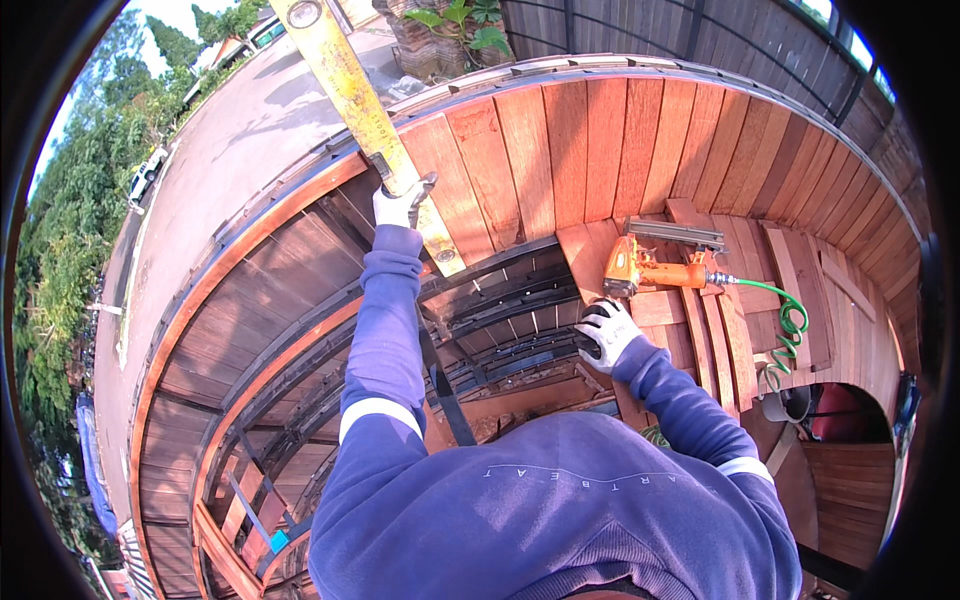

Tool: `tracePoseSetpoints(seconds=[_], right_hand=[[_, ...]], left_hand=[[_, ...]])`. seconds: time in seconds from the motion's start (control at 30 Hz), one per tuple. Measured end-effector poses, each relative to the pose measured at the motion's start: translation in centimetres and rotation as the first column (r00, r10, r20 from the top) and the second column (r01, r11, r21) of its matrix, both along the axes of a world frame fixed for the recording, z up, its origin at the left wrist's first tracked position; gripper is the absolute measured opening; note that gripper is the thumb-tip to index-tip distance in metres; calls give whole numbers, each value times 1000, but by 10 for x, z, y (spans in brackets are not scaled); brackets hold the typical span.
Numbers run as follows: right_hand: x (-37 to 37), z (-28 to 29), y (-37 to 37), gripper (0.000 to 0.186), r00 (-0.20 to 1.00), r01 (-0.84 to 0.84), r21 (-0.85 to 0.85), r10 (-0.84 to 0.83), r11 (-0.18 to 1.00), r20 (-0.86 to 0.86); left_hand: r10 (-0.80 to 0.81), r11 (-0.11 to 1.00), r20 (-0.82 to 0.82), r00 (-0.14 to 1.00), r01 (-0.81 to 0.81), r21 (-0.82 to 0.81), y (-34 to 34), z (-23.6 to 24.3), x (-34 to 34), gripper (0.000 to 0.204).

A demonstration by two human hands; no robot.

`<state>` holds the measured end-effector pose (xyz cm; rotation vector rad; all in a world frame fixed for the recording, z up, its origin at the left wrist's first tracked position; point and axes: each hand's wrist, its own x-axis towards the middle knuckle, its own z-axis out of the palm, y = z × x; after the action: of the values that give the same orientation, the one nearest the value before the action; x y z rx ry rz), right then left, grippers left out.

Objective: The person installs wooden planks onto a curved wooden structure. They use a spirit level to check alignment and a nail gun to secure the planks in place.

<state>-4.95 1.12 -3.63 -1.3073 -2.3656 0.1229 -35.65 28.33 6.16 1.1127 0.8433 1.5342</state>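
My left hand (400, 203), in a light glove, grips a long yellow spirit level (352, 88) lying across curved reddish decking boards (515, 170). My right hand (610, 335), in a white and dark glove, has curled fingers at the inner edge of the boards; what they hold, if anything, is unclear. Just above it lies an orange nail gun (655, 270) with a metal magazine and a green coiled hose (790, 310). Between my hands, dark metal framing (510, 300) shows through an opening in the decking.
Loose boards (720, 340) lie to the right. An arched opening (840, 410) is at lower right, curved framing and weathered planks (180, 360) at left. A paved driveway (270, 110), a parked white vehicle (147, 178) and trees stand beyond the curved rim. A dark fence (640, 25) is at top.
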Motion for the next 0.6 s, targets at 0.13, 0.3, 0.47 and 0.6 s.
tracePoseSetpoints(seconds=[0.13, 0.3, 0.47, 0.6], right_hand=[[1, -3, 2, 39, 1000, -5, 0, 5, 1000, -10], [1, -3, 1, 39, 1000, -3, 13, 3, 1000, -17], [0, -2, 1, 39, 1000, -1, 7, 1, 1000, -19], [0, -4, 1, 38, 1000, 5, 20, -5, 1000, -25]], left_hand=[[41, 999, -71, 997, -40, 20, 4, -5, -3, 30], [20, 1000, -42, 999, -20, 7, 2, -2, -1, 31], [40, 999, -105, 994, -41, -7, 0, 1, -1, 31], [70, 998, -135, 988, -68, 17, -5, 6, 4, 30]])
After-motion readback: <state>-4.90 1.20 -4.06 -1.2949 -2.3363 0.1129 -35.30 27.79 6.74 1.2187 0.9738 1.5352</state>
